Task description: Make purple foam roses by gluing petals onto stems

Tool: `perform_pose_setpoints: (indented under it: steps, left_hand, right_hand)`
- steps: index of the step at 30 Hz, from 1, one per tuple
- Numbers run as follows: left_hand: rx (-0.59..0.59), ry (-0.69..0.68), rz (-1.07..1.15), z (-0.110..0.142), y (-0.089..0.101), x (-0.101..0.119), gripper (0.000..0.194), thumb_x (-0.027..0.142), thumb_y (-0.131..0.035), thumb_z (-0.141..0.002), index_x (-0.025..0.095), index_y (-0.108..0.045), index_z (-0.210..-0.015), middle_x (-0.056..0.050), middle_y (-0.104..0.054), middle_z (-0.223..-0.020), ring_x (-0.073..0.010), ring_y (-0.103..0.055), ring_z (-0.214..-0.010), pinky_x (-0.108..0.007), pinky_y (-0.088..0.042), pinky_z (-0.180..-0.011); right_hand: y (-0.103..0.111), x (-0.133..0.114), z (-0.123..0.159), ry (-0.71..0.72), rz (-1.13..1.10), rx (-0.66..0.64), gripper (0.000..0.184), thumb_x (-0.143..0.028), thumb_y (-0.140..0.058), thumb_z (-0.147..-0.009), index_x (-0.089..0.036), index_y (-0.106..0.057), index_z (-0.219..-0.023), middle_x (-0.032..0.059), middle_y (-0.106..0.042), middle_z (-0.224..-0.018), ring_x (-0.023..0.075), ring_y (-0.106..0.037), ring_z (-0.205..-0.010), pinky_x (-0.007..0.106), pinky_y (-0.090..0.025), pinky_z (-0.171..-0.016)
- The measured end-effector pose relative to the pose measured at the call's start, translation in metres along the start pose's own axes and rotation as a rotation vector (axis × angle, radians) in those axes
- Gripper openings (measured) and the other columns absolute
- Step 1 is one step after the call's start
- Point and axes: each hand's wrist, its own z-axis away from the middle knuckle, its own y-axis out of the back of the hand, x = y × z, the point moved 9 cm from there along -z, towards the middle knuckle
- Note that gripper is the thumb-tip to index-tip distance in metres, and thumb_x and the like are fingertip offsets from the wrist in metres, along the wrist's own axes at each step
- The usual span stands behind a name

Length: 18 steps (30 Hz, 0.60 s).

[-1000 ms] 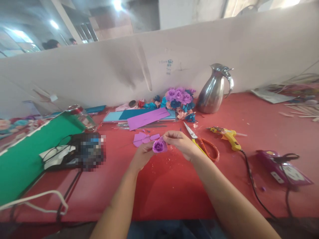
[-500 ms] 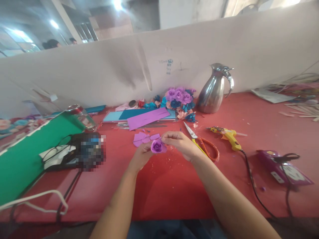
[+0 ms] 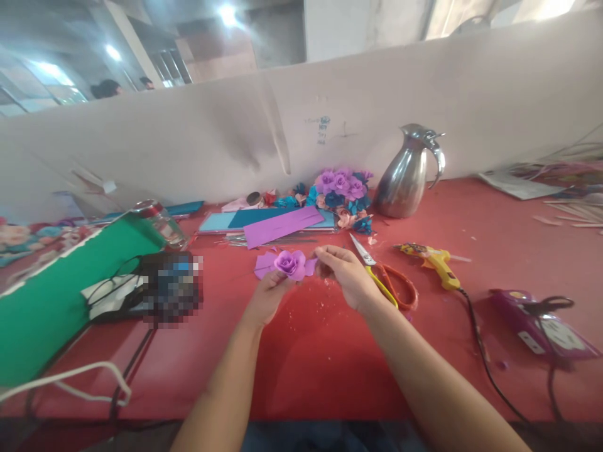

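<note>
A purple paper rose [image 3: 289,265] is held from below in my left hand [image 3: 269,298], whose fingers are closed round its base. My right hand [image 3: 345,270] pinches a small purple paper petal [image 3: 311,267] at the flower's right side; whether the petal touches the rose I cannot tell. Behind the rose, purple paper pieces [image 3: 264,266] lie on the red table [image 3: 325,376]. Scissors with orange and yellow handles [image 3: 396,285] rest just right of my right hand. Farther right lies a yellow glue gun [image 3: 440,265] with a black cord.
A purple power strip [image 3: 541,323] sits at the right. A steel jug [image 3: 406,176] stands at the back by finished paper flowers [image 3: 343,185]. Coloured paper strips [image 3: 282,226] lie behind the hands. On the left are a glass jar [image 3: 162,223] and a green board [image 3: 108,282].
The rose has tilted and risen slightly, showing more of its outer petals. My right hand has moved a little to the right, with a petal now visible at its fingertips.
</note>
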Motion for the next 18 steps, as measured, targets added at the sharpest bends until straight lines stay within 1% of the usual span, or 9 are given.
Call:
perform_pose_setpoints:
  steps: [2,3,6,8,10,12,16,18]
  left_hand:
    - [-0.037,-0.001,-0.036,0.0,-0.003,-0.001,0.027,0.044,-0.073,-0.072,0.018,-0.074,-0.08,-0.005,-0.071,-0.085,-0.0195,-0.06,-0.085,-0.034,-0.044,-0.089]
    - [-0.064,0.001,-0.052,0.0,-0.006,-0.001,0.028,0.044,-0.072,-0.073,0.018,-0.074,-0.083,-0.006,-0.072,-0.089,-0.0206,-0.06,-0.089,-0.035,-0.043,-0.092]
    - [-0.145,0.013,-0.091,0.002,-0.015,-0.002,0.032,0.045,-0.068,-0.078,0.018,-0.074,-0.095,-0.007,-0.073,-0.096,-0.0228,-0.061,-0.096,-0.037,-0.041,-0.096]
    - [-0.158,0.008,-0.095,0.002,-0.019,0.001,0.033,0.043,-0.066,-0.08,0.018,-0.073,-0.1,-0.007,-0.072,-0.1,-0.0235,-0.061,-0.099,-0.038,-0.04,-0.097]
    - [-0.111,-0.013,-0.09,0.0,-0.017,0.006,0.032,0.04,-0.067,-0.079,0.019,-0.072,-0.103,-0.008,-0.071,-0.106,-0.0242,-0.06,-0.103,-0.037,-0.041,-0.097]
    - [-0.031,-0.041,-0.095,-0.001,-0.011,0.01,0.033,0.037,-0.069,-0.077,0.02,-0.071,-0.105,-0.008,-0.07,-0.109,-0.0245,-0.059,-0.105,-0.036,-0.042,-0.095]
    - [0.118,-0.101,-0.114,-0.003,0.002,0.01,0.03,0.032,-0.07,-0.076,0.02,-0.071,-0.104,-0.007,-0.071,-0.105,-0.0228,-0.06,-0.1,-0.034,-0.043,-0.093]
    - [0.147,-0.108,-0.113,-0.004,0.006,0.008,0.027,0.031,-0.068,-0.077,0.019,-0.072,-0.101,-0.006,-0.071,-0.103,-0.0222,-0.061,-0.1,-0.034,-0.042,-0.095]
  right_hand:
    - [-0.003,0.004,0.001,-0.028,0.027,-0.015,0.044,-0.062,-0.061,-0.072,-0.018,-0.062,-0.07,0.001,-0.06,-0.064,0.0127,-0.051,-0.061,0.028,-0.036,-0.063]
    - [-0.005,0.005,0.001,-0.037,0.04,-0.026,0.045,-0.063,-0.06,-0.073,-0.019,-0.062,-0.071,0.0014,-0.062,-0.067,0.0131,-0.053,-0.063,0.028,-0.037,-0.064]
    - [-0.01,0.007,0.002,-0.03,0.063,-0.053,0.038,-0.056,-0.069,-0.067,-0.019,-0.059,-0.067,-0.0002,-0.062,-0.066,0.0133,-0.054,-0.066,0.028,-0.037,-0.066]
    - [-0.01,0.007,0.001,-0.019,0.043,-0.041,0.035,-0.051,-0.073,-0.062,-0.019,-0.058,-0.065,-0.0013,-0.061,-0.063,0.0126,-0.052,-0.063,0.028,-0.038,-0.067]
    - [-0.008,0.008,0.0,-0.012,0.019,-0.008,0.033,-0.048,-0.074,-0.06,-0.019,-0.058,-0.063,-0.0017,-0.06,-0.062,0.012,-0.051,-0.061,0.029,-0.039,-0.066]
    - [-0.006,0.01,-0.001,-0.015,0.015,0.026,0.032,-0.047,-0.074,-0.06,-0.019,-0.058,-0.062,-0.0015,-0.06,-0.06,0.012,-0.051,-0.06,0.028,-0.039,-0.065]
    - [-0.005,0.012,0.0,-0.028,0.021,0.061,0.03,-0.046,-0.072,-0.061,-0.019,-0.059,-0.063,0.0,-0.063,-0.06,0.0128,-0.055,-0.06,0.028,-0.039,-0.062]
    - [-0.006,0.014,0.0,-0.041,0.008,0.056,0.031,-0.047,-0.072,-0.061,-0.019,-0.059,-0.064,-0.0001,-0.062,-0.059,0.0125,-0.055,-0.058,0.027,-0.04,-0.061]
